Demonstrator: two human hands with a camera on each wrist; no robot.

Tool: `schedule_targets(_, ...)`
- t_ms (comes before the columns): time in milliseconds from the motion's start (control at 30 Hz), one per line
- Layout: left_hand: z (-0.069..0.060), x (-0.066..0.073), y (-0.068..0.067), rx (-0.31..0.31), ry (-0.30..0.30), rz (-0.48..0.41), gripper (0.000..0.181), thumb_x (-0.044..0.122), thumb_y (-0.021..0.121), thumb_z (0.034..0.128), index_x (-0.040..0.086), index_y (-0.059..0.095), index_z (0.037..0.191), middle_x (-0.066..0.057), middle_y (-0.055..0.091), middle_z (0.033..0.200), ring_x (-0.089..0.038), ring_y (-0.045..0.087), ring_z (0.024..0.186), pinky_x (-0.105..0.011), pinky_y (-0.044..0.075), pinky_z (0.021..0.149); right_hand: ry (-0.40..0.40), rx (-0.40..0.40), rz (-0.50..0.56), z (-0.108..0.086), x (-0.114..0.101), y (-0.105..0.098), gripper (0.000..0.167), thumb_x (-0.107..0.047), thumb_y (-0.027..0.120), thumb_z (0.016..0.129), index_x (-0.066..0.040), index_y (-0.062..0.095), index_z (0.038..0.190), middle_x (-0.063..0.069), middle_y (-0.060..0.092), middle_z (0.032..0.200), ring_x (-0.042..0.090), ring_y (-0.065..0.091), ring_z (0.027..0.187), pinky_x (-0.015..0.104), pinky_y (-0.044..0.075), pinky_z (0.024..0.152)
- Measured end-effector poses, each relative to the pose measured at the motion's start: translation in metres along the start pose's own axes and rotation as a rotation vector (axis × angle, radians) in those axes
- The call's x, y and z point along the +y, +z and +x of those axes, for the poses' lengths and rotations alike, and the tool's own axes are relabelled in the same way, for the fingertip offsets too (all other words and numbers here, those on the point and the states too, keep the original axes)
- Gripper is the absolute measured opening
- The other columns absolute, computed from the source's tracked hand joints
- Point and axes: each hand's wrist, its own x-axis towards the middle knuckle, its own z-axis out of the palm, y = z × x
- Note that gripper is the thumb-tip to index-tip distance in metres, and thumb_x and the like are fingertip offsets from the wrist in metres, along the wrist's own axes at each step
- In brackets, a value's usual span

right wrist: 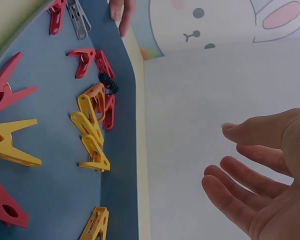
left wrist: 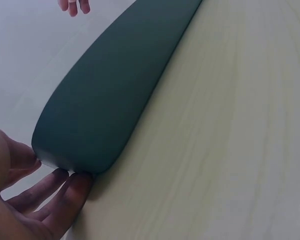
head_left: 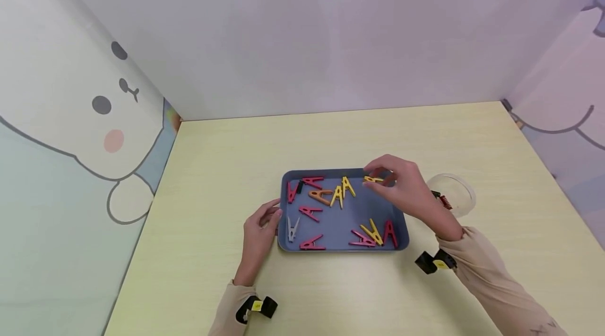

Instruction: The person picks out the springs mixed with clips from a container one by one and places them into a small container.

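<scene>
A blue-grey tray (head_left: 337,248) lies on the table with several clothespins in it. My left hand (head_left: 259,233) is at its left side, fingertips touching the outer wall; the left wrist view shows these fingers (left wrist: 70,200) against the tray's end (left wrist: 105,95). Over the tray's far right corner is my right hand (head_left: 402,186), thumb and fingers apart in the right wrist view, holding nothing. Just below it is a yellow clothespin (head_left: 372,179), partly covered by the hand in the head view. An orange clothespin (head_left: 320,197) and yellow clothespins (right wrist: 85,125) lie farther left.
Right of the tray stands a round clear container (head_left: 465,194) with dark green and red pieces in it, partly behind the right forearm. Red clothespins (head_left: 312,243) and a grey one (head_left: 292,229) lie in the tray. White walls border the pale wooden table (head_left: 227,152).
</scene>
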Motion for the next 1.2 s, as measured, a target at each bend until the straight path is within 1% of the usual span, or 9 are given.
schedule_targets(133, 0.000, 0.000, -0.001, 0.000, -0.006, -0.002, 0.030, 0.007, 0.061, 0.0924, -0.002, 0.062, 0.121, -0.025, 0.062, 0.106, -0.041, 0.062, 0.093, -0.044, 0.057, 0.063, -0.024, -0.001, -0.004, 0.005, -0.002, 0.002, 0.027, -0.008, 0.080, 0.075, -0.012, 0.068, 0.099, -0.002, 0.066, 0.091, 0.012, 0.063, 0.077, 0.029, 0.056, 0.058)
schedule_targets(267, -0.001, 0.000, -0.001, 0.001, -0.006, 0.004, 0.030, 0.007, 0.061, 0.0924, -0.002, 0.062, 0.121, -0.023, 0.063, 0.106, -0.040, 0.063, 0.093, -0.044, 0.057, 0.063, -0.037, -0.001, 0.004, 0.009, -0.003, 0.003, 0.028, -0.007, 0.080, 0.075, -0.011, 0.068, 0.100, -0.001, 0.065, 0.090, 0.015, 0.064, 0.076, 0.030, 0.056, 0.058)
schedule_targets(400, -0.001, 0.002, 0.000, 0.006, 0.000, 0.010, 0.030, 0.006, 0.061, 0.0922, -0.002, 0.062, 0.121, -0.023, 0.063, 0.105, -0.040, 0.063, 0.092, -0.044, 0.057, 0.063, -0.038, -0.016, 0.023, 0.012, -0.003, 0.005, 0.029, -0.007, 0.080, 0.075, -0.011, 0.068, 0.100, -0.001, 0.065, 0.091, 0.018, 0.065, 0.078, 0.028, 0.056, 0.060)
schedule_targets(500, -0.001, 0.003, 0.000, 0.008, 0.002, 0.014, 0.030, 0.006, 0.061, 0.0922, -0.002, 0.062, 0.121, -0.022, 0.063, 0.104, -0.040, 0.063, 0.092, -0.045, 0.057, 0.063, -0.041, -0.032, 0.037, 0.015, -0.003, 0.006, 0.029, -0.008, 0.080, 0.075, -0.011, 0.068, 0.101, -0.001, 0.065, 0.093, 0.019, 0.065, 0.080, 0.027, 0.056, 0.061)
schedule_targets(667, -0.002, 0.003, 0.000, 0.012, -0.004, 0.021, 0.030, 0.007, 0.061, 0.0924, -0.001, 0.062, 0.121, -0.021, 0.063, 0.105, -0.039, 0.063, 0.092, -0.042, 0.057, 0.063, -0.046, -0.062, 0.054, 0.020, -0.001, 0.008, 0.029, -0.006, 0.080, 0.075, -0.010, 0.068, 0.101, 0.001, 0.066, 0.096, 0.020, 0.065, 0.082, 0.030, 0.056, 0.063)
schedule_targets(867, -0.001, 0.002, 0.000, 0.010, 0.006, 0.015, 0.030, 0.007, 0.061, 0.0924, -0.001, 0.062, 0.121, -0.022, 0.063, 0.105, -0.039, 0.063, 0.092, -0.044, 0.057, 0.062, -0.041, -0.098, 0.088, 0.025, -0.002, 0.012, 0.029, -0.005, 0.079, 0.075, -0.008, 0.068, 0.102, 0.003, 0.066, 0.097, 0.020, 0.065, 0.084, 0.031, 0.056, 0.063)
schedule_targets(1033, -0.001, 0.001, 0.000, 0.013, 0.009, 0.012, 0.030, 0.007, 0.061, 0.0922, -0.001, 0.062, 0.121, -0.021, 0.064, 0.104, -0.038, 0.064, 0.092, -0.042, 0.057, 0.061, -0.038, -0.125, 0.100, 0.030, -0.002, 0.018, 0.028, -0.007, 0.078, 0.077, -0.008, 0.068, 0.103, 0.004, 0.066, 0.098, 0.021, 0.065, 0.085, 0.031, 0.056, 0.063)
schedule_targets(1200, -0.001, 0.001, 0.000, 0.014, 0.011, 0.010, 0.029, 0.006, 0.061, 0.0921, -0.001, 0.063, 0.120, -0.024, 0.064, 0.105, -0.038, 0.064, 0.091, -0.041, 0.057, 0.060, -0.022, -0.166, 0.114, 0.035, 0.000, 0.025, 0.028, -0.011, 0.078, 0.078, -0.009, 0.067, 0.104, 0.006, 0.066, 0.099, 0.023, 0.064, 0.087, 0.030, 0.056, 0.065)
